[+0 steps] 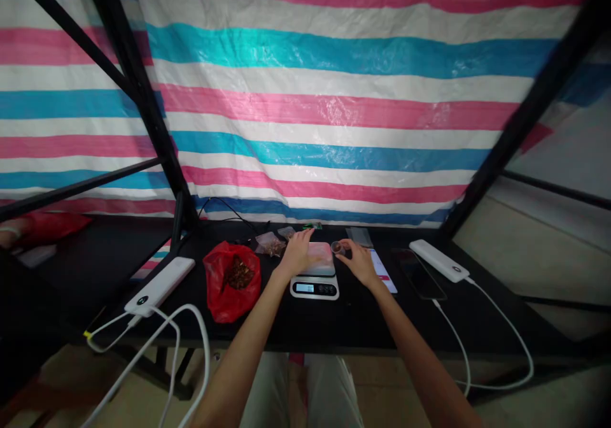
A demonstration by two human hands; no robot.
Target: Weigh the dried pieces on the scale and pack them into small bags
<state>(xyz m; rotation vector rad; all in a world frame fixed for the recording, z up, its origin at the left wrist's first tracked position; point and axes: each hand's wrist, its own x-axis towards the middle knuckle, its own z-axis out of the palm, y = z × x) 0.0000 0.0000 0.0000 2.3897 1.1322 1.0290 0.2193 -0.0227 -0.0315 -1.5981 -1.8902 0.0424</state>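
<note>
A kitchen scale [315, 288] with a lit display stands on the black table in front of me. My left hand [298, 254] is over the left side of its pale platform [321, 256], thumb and fingers apart. Whether it touches the platform I cannot tell. Just right of the platform, my right hand [359, 262] grips a small clear cup [338, 248] between thumb and fingers. Left of the scale lies an opened red plastic bag [220, 291] with brown, dried-looking pieces [239, 274] inside. Small clear bags [270, 244] of similar bits lie behind my left hand.
A phone with a lit screen [384, 272] lies by my right wrist, a dark phone [420, 275] farther right. White power banks with cables stand left [160, 283] and right [438, 259]. A black frame bar [138, 90] rises at left. Another person's hand [12, 230] shows far left.
</note>
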